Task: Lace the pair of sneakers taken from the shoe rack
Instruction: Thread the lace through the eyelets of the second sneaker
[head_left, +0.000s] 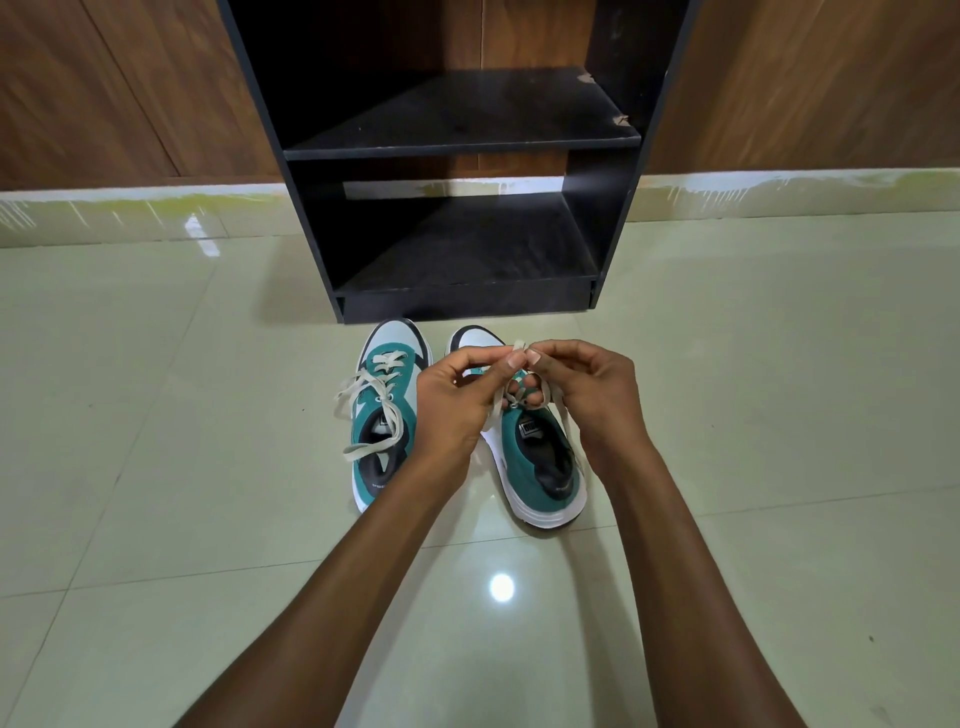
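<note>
My left hand (457, 400) and right hand (587, 384) pinch the lace (519, 347) ends above the right sneaker (540, 467), keeping them taut for tying; the left sneaker (387, 415) waits alongside, before the shoe rack (457, 145).

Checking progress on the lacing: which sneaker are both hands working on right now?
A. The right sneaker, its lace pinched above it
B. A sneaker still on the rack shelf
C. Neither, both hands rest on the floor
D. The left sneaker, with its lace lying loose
A: the left hand and right hand pinch the lace above the right sneaker, while the left sneaker lies untouched with loose lace ends.
</note>
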